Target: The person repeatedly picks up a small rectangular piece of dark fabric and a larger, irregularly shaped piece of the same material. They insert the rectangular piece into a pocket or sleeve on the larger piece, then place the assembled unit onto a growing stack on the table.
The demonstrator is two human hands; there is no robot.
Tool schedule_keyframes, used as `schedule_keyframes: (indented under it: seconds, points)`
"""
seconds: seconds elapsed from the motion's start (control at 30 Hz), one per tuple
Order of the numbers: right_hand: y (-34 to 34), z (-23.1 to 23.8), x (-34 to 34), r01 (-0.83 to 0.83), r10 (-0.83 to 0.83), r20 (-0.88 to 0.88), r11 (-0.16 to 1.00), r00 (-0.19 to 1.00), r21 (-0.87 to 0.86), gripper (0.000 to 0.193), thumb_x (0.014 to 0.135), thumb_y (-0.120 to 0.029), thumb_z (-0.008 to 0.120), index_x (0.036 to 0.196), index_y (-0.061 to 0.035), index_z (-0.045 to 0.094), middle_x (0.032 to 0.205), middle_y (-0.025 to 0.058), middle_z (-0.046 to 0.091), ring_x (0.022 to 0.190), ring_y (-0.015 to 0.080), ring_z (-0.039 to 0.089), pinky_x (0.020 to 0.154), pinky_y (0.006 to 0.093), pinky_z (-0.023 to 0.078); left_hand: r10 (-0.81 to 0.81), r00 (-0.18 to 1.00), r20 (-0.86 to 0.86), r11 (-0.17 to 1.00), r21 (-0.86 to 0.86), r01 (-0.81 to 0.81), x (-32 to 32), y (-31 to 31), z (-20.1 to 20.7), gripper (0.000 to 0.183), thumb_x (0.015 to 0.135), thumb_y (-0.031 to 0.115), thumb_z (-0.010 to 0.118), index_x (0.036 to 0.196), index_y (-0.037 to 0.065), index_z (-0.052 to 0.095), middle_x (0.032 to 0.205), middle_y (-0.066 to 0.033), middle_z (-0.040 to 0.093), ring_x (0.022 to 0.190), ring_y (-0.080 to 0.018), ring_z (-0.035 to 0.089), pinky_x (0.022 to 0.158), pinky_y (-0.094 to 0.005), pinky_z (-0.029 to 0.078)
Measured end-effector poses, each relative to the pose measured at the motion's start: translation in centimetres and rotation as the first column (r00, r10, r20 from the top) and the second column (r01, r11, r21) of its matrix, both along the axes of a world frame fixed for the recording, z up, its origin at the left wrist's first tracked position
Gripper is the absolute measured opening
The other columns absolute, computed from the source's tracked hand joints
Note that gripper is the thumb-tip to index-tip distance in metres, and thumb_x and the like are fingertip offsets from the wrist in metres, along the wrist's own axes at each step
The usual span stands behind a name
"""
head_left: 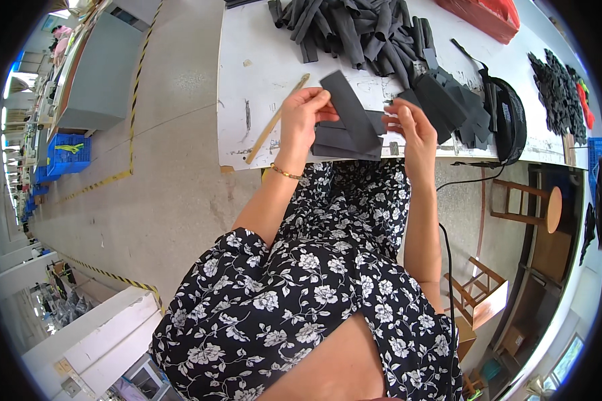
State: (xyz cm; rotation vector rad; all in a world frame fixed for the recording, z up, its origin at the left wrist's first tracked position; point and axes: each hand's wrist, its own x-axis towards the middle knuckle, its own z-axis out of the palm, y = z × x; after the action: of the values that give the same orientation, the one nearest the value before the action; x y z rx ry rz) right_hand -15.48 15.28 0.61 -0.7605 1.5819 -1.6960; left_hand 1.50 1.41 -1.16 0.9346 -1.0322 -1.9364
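My left hand pinches a flat dark grey fabric strip near its upper left edge. The strip hangs at a slant above a small stack of similar dark pieces at the table's near edge. Just right of the strip is my right hand, with its fingers loosely bent and apart and nothing visible in them. Beyond it, flat dark pieces lie fanned out on the white table. A wooden stick rests on the table left of my left hand.
A heap of rolled dark fabric pieces covers the table's far side. To the right are a black mesh-like item with a strap, a red bag and another dark pile. Wooden stools stand below, near a hanging black cable.
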Motion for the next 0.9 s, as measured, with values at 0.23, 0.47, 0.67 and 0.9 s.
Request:
schedule_keyframes:
  seconds: [0.23, 0.47, 0.67, 0.9]
  points:
    - [-3.4, 2.3, 0.6, -0.251, 0.207, -0.554, 0.968, 0.806, -0.004, 0.021, 0.091, -0.003, 0.062, 0.11, -0.0019, 0.069, 0.1, 0.0086, 0.066, 0.092, 0.0178, 0.064, 0.081, 0.0284, 0.049, -0.241, 0.96, 0.143, 0.928, -0.256, 0.271, -0.9, 2.7, 0.9, 0.015, 0.09, 0.01, 0.066, 0.097, -0.003, 0.068, 0.078, -0.0065, 0.068, 0.066, -0.0128, 0.065, 0.062, -0.0246, 0.052]
    - [-2.9, 1.3, 1.5, -0.194, 0.196, -0.485, 0.979, 0.853, 0.054, 0.014, 0.089, -0.002, 0.063, 0.099, -0.001, 0.073, 0.089, 0.0064, 0.066, 0.081, 0.0157, 0.061, 0.073, 0.027, 0.047, -0.178, 0.981, 0.076, 0.966, -0.177, 0.189, -0.9, 3.2, 0.1, 0.012, 0.086, 0.009, 0.069, 0.087, -0.003, 0.069, 0.072, -0.0032, 0.065, 0.06, -0.0085, 0.058, 0.057, -0.0216, 0.046]
    - [-2.4, 0.3, 1.5, -0.18, 0.184, -0.438, 0.982, 0.88, 0.052, 0.016, 0.091, -0.006, 0.065, 0.104, -0.0006, 0.071, 0.086, 0.0031, 0.065, 0.074, 0.0109, 0.057, 0.067, 0.0251, 0.045, -0.219, 0.968, 0.123, 0.962, -0.138, 0.235, -1.1, 3.2, 0.4, 0.015, 0.089, 0.012, 0.066, 0.091, -0.003, 0.07, 0.073, -0.0027, 0.065, 0.062, -0.0082, 0.055, 0.057, -0.0221, 0.043]
    - [-2.0, 0.3, 0.3, -0.147, 0.157, -0.195, 0.987, 0.968, 0.065, 0.016, 0.091, -0.014, 0.067, 0.097, 0.0008, 0.069, 0.077, -0.0016, 0.064, 0.065, 0.0037, 0.05, 0.057, 0.0211, 0.041, -0.423, 0.878, 0.222, 0.873, -0.157, 0.461, -0.8, 0.9, 1.2, 0.032, 0.097, 0.026, 0.06, 0.099, -0.004, 0.069, 0.087, -0.0036, 0.069, 0.072, -0.0086, 0.062, 0.065, -0.0209, 0.049]
